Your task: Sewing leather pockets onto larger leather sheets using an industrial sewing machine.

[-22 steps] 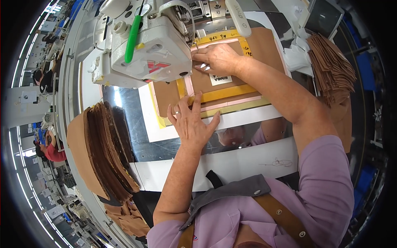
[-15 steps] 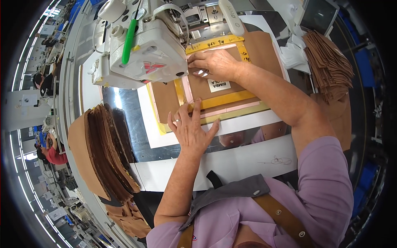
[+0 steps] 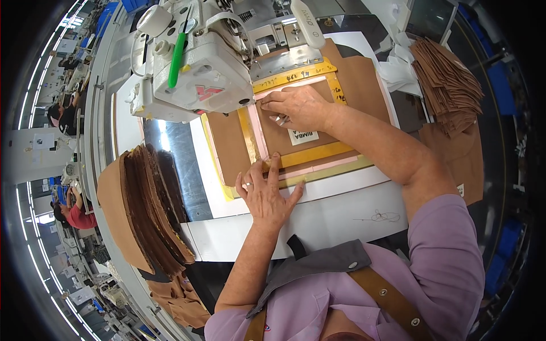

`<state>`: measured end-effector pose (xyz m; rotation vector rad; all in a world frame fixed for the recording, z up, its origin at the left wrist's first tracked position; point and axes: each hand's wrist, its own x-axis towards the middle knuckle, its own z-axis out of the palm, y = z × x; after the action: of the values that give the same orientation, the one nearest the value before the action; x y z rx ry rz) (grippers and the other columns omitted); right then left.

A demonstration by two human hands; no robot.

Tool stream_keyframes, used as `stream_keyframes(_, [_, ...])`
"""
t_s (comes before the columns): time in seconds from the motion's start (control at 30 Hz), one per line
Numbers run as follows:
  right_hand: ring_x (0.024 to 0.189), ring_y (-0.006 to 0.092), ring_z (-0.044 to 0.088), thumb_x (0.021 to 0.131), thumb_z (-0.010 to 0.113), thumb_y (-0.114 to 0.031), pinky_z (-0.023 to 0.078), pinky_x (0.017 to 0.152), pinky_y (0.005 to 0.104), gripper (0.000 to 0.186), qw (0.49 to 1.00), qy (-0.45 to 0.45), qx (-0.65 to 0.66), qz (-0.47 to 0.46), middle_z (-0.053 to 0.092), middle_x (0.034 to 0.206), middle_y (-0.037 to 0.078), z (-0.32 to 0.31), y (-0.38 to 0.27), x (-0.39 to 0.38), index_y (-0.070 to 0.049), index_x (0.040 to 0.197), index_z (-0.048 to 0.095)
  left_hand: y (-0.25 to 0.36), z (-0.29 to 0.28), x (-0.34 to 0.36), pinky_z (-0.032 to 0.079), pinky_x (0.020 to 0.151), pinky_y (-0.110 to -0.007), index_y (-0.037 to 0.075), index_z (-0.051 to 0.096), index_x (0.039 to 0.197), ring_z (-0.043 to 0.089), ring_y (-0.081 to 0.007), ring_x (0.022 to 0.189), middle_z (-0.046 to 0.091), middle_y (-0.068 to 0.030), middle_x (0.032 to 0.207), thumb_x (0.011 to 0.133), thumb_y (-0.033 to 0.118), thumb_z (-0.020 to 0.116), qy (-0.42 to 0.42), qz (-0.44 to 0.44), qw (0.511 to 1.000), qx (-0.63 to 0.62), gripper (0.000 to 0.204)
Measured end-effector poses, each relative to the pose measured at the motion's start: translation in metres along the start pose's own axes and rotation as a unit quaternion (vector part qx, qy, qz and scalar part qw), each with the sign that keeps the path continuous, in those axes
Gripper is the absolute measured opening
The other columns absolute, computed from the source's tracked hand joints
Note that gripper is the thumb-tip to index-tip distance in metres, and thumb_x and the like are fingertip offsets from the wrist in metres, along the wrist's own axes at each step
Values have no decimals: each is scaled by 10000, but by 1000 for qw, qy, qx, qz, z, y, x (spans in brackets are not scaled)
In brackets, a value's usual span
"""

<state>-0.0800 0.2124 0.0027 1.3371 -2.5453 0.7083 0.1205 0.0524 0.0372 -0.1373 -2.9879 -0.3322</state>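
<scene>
Pressing one yellow template [image 3: 310,153]: left hand [image 3: 266,196] spread flat, right hand [image 3: 298,106] seemingly flat; two brown stacks [image 3: 145,207].

**What the bench holds, by count**

One white sewing machine [image 3: 199,68] stands on one work table [image 3: 341,216]. One yellow clamp frame [image 3: 307,153] lies under it, and one brown fabric piece [image 3: 227,142] sits inside the frame, bearing one small white label [image 3: 303,136]. Two bare hands rest there: one left hand [image 3: 266,196] and one right hand [image 3: 298,105]. Two stacks of brown cut pieces show: one stack at the left [image 3: 148,210] and one stack at the upper right [image 3: 446,85]. One green-handled tool [image 3: 177,51] lies on the machine.
</scene>
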Motion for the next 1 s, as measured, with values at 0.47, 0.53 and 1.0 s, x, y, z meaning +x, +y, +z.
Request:
stream_keyframes(0.47, [1020,223,672,831,758,-194,566,870,340,340,998,52,-42,-12,683,1188,15,-13,-13,-21,-120,1160,710,-10,4,59,357,1086,-499,63,608,1320,544,-345,1262,561,-177,1339,874,268,757,52,121,990,-58,513])
stream_keyframes(0.53, [979,212,666,847,730,-159,563,845,338,279,994,68,-61,57,695,1095,24,-25,-15,-35,-95,1117,706,-14,10,78,396,1088,-504,-2,581,1322,527,-389,1296,543,-216,1398,889,204,739,53,136,987,-61,505])
stream_keyframes(1.0, [874,243,705,887,772,-295,557,739,385,333,908,116,-89,393,671,970,79,-103,2,-180,-78,1099,634,-23,25,102,234,1197,-547,22,483,1462,381,-344,1460,414,-209,1564,908,373,652,-6,140,990,3,677])
